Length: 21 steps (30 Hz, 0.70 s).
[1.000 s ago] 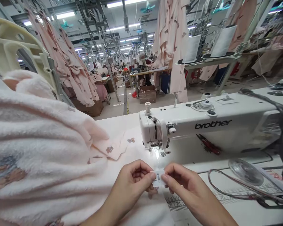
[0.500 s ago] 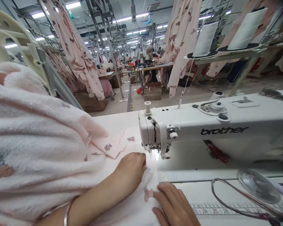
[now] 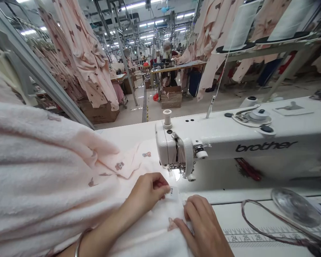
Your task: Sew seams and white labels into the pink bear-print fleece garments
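Pale pink fleece fabric (image 3: 56, 171) with small printed figures covers the left of the white sewing machine bed and runs toward the needle area. My left hand (image 3: 151, 189), with a bracelet at the wrist, pinches a small white label (image 3: 171, 191) with dark print between thumb and fingertips, just in front of the presser foot. At the fabric's right edge, my right hand (image 3: 203, 225) rests with curled fingers and the thumb on the cloth, gripping the edge. The sewing machine head (image 3: 173, 146) stands beyond both hands; its needle is hard to make out.
Red-handled snips (image 3: 248, 169) lie under the machine arm. A clear round disc (image 3: 295, 207) and a cord loop (image 3: 256, 201) sit at right, near a printed ruler scale (image 3: 248, 237). Thread cones (image 3: 243, 26) stand behind, and pink garments (image 3: 82, 53) hang around.
My left hand has turned and opened up its grip, so the printed label now shows. My right hand has shifted up and right, its fingers curling at the fabric's edge. The view has moved slightly.
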Motion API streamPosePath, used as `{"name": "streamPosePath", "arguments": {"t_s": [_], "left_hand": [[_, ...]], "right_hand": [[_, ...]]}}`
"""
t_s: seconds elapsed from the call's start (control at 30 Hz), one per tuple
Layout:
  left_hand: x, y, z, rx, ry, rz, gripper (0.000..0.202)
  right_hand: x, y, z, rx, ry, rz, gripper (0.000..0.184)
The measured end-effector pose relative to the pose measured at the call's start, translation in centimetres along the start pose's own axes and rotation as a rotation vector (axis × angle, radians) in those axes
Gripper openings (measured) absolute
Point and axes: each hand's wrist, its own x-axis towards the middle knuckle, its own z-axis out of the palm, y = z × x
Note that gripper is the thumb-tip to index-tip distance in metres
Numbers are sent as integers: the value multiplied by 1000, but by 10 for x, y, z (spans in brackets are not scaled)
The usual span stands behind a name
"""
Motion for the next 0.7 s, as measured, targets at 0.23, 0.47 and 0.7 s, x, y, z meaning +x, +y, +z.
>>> {"name": "streamPosePath", "arguments": {"t_s": [0.23,0.47,0.7], "left_hand": [[11,-22,25,-128,8,-157,18],[8,-23,26,-78,40,-142,15],[7,-19,26,-42,63,-123,13]], "right_hand": [[-6,5,1,-82,50,-53,38],[-9,5,4,-75,30,-60,41],[-8,4,5,-91,64,-79,37]]}}
